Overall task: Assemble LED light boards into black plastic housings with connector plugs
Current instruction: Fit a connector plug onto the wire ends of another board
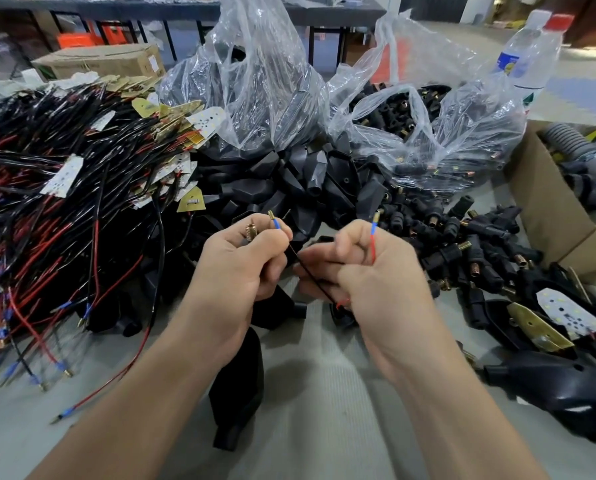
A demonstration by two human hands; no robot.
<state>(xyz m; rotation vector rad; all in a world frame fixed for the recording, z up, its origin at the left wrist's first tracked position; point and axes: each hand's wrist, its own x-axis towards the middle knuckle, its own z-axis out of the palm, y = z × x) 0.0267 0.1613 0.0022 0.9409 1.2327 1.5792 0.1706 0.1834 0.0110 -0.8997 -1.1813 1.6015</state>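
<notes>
- Both forearms are reaching in from the bottom edge, and the left hand (241,261) and right hand (369,271) are meeting at centre frame above the grey desk (324,393).
- Sprawling over the left side, a heap of red and black leads (64,202) is lying tangled with white boards. It looks soft and snag-prone, so a lead is probably best drawn out by its blue-sleeved end.
- Two clear plastic bags are standing at upper centre: the housing bag (255,98) and, to its right, the plug bag (428,109).
- Below them, a pile of black housings (307,174) is spilling toward the hands. The shells look rigid, light and smooth, likely best gripped across the wide body.
- At the right edge a cardboard box (545,209) is sitting, with a water bottle (528,57) standing at upper right.
- One black housing (237,393) is lying just beneath the left wrist, partly hidden.
- Loose plugs (462,237) are crowding the desk right of centre, close to the right hand.
- An LED board (566,313) is resting at lower right.
- Left fingers (282,237) are curling round a connector plug (250,232) and pinching the black wire (310,271) below its sleeve.
- Right fingers (345,242) are curling tight on the red wire (373,247), its brass tip standing up. Both wires look thin and limp, so gripping near the sleeve is giving control.
</notes>
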